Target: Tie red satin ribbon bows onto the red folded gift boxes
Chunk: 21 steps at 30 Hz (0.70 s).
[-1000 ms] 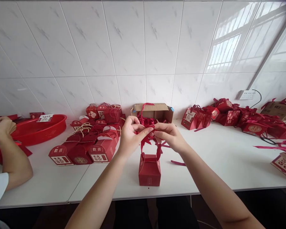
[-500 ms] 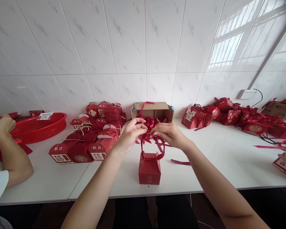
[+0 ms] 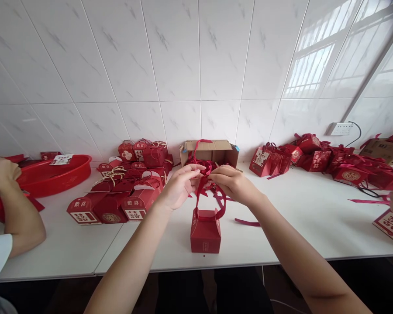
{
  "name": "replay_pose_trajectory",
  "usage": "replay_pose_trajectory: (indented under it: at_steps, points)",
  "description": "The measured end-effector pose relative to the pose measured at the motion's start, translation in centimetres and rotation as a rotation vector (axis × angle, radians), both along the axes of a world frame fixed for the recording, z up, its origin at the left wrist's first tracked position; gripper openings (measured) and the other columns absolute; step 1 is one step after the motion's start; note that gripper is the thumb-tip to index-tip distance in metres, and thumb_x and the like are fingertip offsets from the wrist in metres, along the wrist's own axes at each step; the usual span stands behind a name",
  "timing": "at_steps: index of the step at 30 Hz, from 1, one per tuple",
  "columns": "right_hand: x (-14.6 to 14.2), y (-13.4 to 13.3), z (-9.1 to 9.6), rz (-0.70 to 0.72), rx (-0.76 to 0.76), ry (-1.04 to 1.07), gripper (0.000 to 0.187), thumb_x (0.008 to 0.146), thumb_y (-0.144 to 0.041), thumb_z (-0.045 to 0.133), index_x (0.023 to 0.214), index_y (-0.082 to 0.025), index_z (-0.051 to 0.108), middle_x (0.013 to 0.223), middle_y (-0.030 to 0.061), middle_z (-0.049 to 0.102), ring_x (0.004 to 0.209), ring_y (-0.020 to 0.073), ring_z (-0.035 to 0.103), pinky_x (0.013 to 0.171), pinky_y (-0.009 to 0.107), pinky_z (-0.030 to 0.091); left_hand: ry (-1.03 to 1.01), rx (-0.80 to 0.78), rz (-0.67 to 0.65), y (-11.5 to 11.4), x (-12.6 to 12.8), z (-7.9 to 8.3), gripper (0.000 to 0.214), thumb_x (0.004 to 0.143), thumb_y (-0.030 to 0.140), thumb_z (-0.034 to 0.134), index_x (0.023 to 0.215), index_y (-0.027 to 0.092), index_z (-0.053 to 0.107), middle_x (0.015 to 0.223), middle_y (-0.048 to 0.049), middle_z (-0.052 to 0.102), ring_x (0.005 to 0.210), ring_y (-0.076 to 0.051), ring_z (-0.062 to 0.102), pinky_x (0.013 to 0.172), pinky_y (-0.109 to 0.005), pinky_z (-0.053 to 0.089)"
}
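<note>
A small red gift box stands upright near the table's front edge. Red ribbon rises in a loop from both sides of its top to my hands. My right hand pinches the ribbon, thumb and fingers together. Facing it, my left hand has its fingers curled in around the other side of the ribbon; its fingertips are partly hidden, and they appear to hold it. The crossing of the ribbon between the hands is hard to make out.
Behind my hands sits an open cardboard box with red ribbons. Red gift boxes stand grouped at left, more at right. A ribbon strip lies beside my right forearm. Other people's hands work beside a red basin and at far right.
My left fingers have stretched out further over the ribbon, and its left strand has shifted right. The right hand has turned slightly inward. The gift box stays put.
</note>
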State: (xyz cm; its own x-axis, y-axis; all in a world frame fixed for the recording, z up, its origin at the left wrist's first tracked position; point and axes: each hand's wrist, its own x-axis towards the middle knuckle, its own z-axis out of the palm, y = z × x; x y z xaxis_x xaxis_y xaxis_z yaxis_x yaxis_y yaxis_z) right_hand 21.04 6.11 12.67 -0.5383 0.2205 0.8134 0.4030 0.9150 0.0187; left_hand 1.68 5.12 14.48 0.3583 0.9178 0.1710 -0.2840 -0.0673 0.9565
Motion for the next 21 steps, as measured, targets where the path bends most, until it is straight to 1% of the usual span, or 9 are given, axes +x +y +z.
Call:
replay_pose_trajectory:
  at_steps: [2, 4, 8, 10, 12, 14, 17, 19, 21]
  points:
    - [-0.2, -0.2, 0.0, 0.032, -0.048, 0.070, 0.022, 0.094, -0.018, 0.045, 0.100, -0.019, 0.066, 0.096, 0.0095, 0.068, 0.088, 0.0202, 0.063, 0.076, 0.038, 0.054, 0.025, 0.103, 0.062, -0.1, 0.1, -0.3, 0.019, 0.082, 0.030, 0.060, 0.094, 0.017, 0.066, 0.078, -0.0024, 0.067, 0.073, -0.013, 0.064, 0.068, -0.026, 0.051]
    - [-0.6, -0.5, -0.2, 0.083, -0.133, 0.199, 0.019, 0.093, -0.021, 0.050, 0.099, -0.020, 0.068, 0.100, 0.0090, 0.068, 0.093, 0.0197, 0.063, 0.080, 0.037, 0.054, 0.131, 0.309, 0.215, -0.4, 0.3, -0.6, 0.022, 0.084, 0.033, 0.057, 0.098, 0.019, 0.068, 0.080, -0.0032, 0.068, 0.077, -0.015, 0.065, 0.070, -0.026, 0.052]
    - [-1.3, -1.2, -0.9, 0.131, -0.358, 0.493, 0.019, 0.092, -0.022, 0.051, 0.096, -0.022, 0.070, 0.101, 0.0070, 0.069, 0.099, 0.0187, 0.063, 0.085, 0.034, 0.051, 0.483, 0.922, 0.600, -0.9, 0.4, -1.3, 0.024, 0.086, 0.025, 0.058, 0.107, 0.020, 0.067, 0.096, -0.0057, 0.072, 0.085, -0.017, 0.068, 0.074, -0.027, 0.055]
    - [-1.4, -1.6, -1.5, 0.099, -0.458, 0.610, 0.019, 0.092, -0.025, 0.051, 0.091, -0.022, 0.070, 0.099, 0.0056, 0.068, 0.097, 0.0188, 0.062, 0.085, 0.034, 0.050, 0.592, 1.211, 0.710, -0.9, 0.1, -1.6, 0.026, 0.085, 0.017, 0.059, 0.110, 0.020, 0.065, 0.100, -0.0054, 0.072, 0.087, -0.016, 0.068, 0.079, -0.028, 0.055]
    - [-1.2, -2.1, -2.4, 0.037, -0.544, 0.696, 0.021, 0.092, -0.029, 0.051, 0.083, -0.022, 0.070, 0.093, 0.0048, 0.067, 0.091, 0.0185, 0.061, 0.081, 0.033, 0.048, 0.668, 1.408, 0.794, -0.7, -0.6, -1.9, 0.030, 0.082, 0.012, 0.062, 0.111, 0.020, 0.063, 0.094, -0.0040, 0.072, 0.085, -0.015, 0.067, 0.081, -0.027, 0.055]
    - [-0.6, -2.6, -3.4, -0.026, -0.617, 0.745, 0.026, 0.091, -0.033, 0.052, 0.072, -0.020, 0.066, 0.085, 0.0042, 0.064, 0.083, 0.0177, 0.059, 0.075, 0.031, 0.047, 0.737, 1.490, 0.848, -0.6, -1.5, -2.2, 0.032, 0.080, 0.010, 0.064, 0.110, 0.021, 0.063, 0.086, -0.0025, 0.071, 0.081, -0.014, 0.067, 0.080, -0.026, 0.055]
    - [1.0, -3.5, -5.3, -0.126, -0.688, 0.776, 0.030, 0.088, -0.037, 0.054, 0.067, -0.018, 0.061, 0.082, 0.0045, 0.061, 0.077, 0.0172, 0.056, 0.068, 0.029, 0.045, 0.826, 1.481, 0.884, -0.6, -3.4, -2.9, 0.032, 0.080, 0.010, 0.064, 0.110, 0.022, 0.062, 0.087, -0.0021, 0.070, 0.080, -0.014, 0.066, 0.081, -0.027, 0.055]
    - [2.5, -4.3, -6.9, -0.212, -0.703, 0.769, 0.029, 0.088, -0.039, 0.054, 0.070, -0.018, 0.062, 0.085, 0.0055, 0.061, 0.078, 0.0181, 0.057, 0.069, 0.030, 0.045, 0.877, 1.440, 0.919, -1.0, -5.2, -3.9, 0.031, 0.080, 0.011, 0.063, 0.109, 0.023, 0.062, 0.091, -0.0023, 0.071, 0.083, -0.016, 0.067, 0.084, -0.028, 0.053]
    - [4.6, -5.2, -9.0, -0.326, -0.714, 0.753, 0.030, 0.088, -0.043, 0.052, 0.072, -0.018, 0.062, 0.085, 0.0063, 0.062, 0.080, 0.0195, 0.057, 0.070, 0.031, 0.045, 0.947, 1.343, 0.951, -1.9, -7.5, -5.8, 0.031, 0.081, 0.013, 0.062, 0.109, 0.024, 0.062, 0.093, -0.0026, 0.071, 0.083, -0.017, 0.066, 0.083, -0.028, 0.052]
